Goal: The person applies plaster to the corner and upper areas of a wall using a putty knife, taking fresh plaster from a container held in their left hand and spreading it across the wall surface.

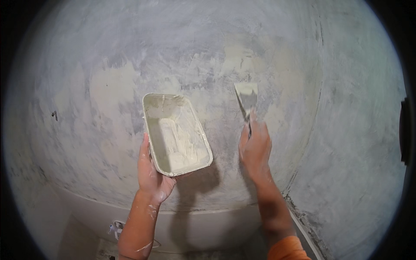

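Basically, putty knife (pixel 246 97) is right of centre, its wide metal blade smeared with pale filler and laid against the grey wall (pixel 208 47), blade pointing up and away, handle running down into the right hand (pixel 255 147). Right hand is closed around the handle, fingers wrapped, one finger stretched up along the shaft toward the blade; handle itself mostly hidden by the hand. Just left of the knife, apart from it, is a rectangular mud pan (pixel 177 134), off-white, tilted with its open side facing the camera, thin layer of pale filler smeared over the bottom and walls. Left hand (pixel 152 175) grips the pan at its near left corner, thumb up along the left rim, fingers curled underneath and out of view. Left forearm has white splatters; right forearm ends in an orange sleeve (pixel 288 250) at the lower edge. Wall is patchy, grey with lighter cream filler areas around and above the pan and knife, streaky scrape marks. Shadows of pan and arm fall on the wall below the pan. Wall corner (pixel 303 173) runs down the right side. Pale ledge (pixel 195 229) crosses near the bottom. Dark object (pixel 405 130) sits at the far right edge, can't tell what it is.
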A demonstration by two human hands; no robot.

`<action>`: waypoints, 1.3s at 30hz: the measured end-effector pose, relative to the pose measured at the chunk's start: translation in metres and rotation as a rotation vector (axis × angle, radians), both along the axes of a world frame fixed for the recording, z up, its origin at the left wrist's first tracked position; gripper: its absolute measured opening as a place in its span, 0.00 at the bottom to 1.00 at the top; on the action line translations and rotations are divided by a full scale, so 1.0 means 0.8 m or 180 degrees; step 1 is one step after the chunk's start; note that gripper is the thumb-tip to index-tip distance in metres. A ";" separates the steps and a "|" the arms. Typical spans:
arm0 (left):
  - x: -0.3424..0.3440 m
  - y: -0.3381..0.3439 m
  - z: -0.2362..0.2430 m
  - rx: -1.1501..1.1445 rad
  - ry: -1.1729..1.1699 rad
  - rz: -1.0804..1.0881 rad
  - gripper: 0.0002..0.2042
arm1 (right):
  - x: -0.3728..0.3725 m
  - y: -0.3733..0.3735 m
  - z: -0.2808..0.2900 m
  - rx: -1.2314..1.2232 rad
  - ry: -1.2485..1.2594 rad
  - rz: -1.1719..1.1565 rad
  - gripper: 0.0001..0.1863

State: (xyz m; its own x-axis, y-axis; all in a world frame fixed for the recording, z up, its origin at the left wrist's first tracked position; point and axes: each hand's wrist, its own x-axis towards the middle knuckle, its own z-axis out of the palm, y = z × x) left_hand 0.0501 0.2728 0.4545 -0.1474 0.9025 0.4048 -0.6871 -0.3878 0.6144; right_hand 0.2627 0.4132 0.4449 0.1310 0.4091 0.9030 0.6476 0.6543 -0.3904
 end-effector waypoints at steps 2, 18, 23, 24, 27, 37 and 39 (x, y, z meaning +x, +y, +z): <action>0.005 -0.001 0.002 0.0054 -0.0014 -0.0040 0.34 | 0.002 0.011 0.042 0.0189 -0.0083 -0.0283 0.25; 0.001 0.000 -0.001 -0.0038 -0.0019 0.0004 0.33 | 0.011 0.002 0.048 0.0100 -0.0152 -0.0290 0.25; 0.012 0.002 0.002 -0.0107 -0.0069 -0.0252 0.34 | 0.016 -0.002 0.084 0.0017 -0.0292 -0.0557 0.27; 0.012 0.003 0.001 -0.0102 -0.0085 -0.0298 0.34 | 0.015 -0.004 0.073 0.0050 -0.0291 -0.0545 0.27; -0.001 -0.007 0.001 -0.0097 0.0014 -0.0163 0.34 | -0.009 -0.013 0.026 -0.0426 -0.0216 -0.0341 0.25; 0.021 0.005 0.004 -0.0010 0.0186 -0.0361 0.34 | 0.011 -0.016 0.092 -0.0215 -0.0327 -0.0690 0.25; 0.019 0.003 0.001 -0.0056 0.0222 -0.0383 0.34 | 0.007 -0.018 0.059 -0.0214 -0.0416 -0.0730 0.26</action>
State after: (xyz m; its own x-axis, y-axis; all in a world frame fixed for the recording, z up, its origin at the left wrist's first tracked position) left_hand 0.0650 0.2748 0.4557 -0.0098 0.9189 0.3943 -0.6833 -0.2941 0.6683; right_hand 0.2686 0.3991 0.4919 0.1114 0.4419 0.8901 0.8236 0.4601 -0.3316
